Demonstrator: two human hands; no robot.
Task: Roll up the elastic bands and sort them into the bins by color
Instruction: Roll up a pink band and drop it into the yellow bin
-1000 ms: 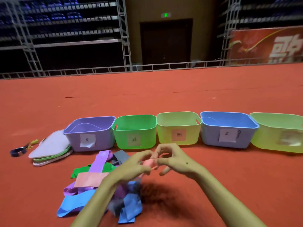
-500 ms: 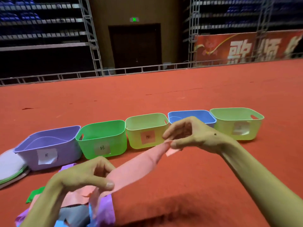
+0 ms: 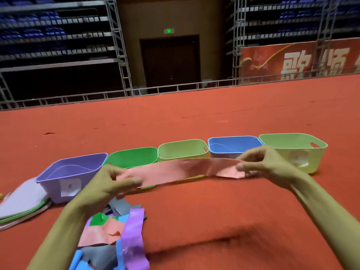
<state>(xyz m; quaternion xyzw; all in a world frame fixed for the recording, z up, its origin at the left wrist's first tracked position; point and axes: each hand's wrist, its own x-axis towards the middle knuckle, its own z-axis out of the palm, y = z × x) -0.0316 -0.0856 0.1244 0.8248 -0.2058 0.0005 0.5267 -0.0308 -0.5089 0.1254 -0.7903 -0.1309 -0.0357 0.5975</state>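
Pink band (image 3: 181, 170) now level, taut

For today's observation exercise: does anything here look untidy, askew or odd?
Only the heap of elastic bands at lower left: colours mixed, strips crumpled and overlapping. The five bins stand upright in a row; nothing looks spilled.
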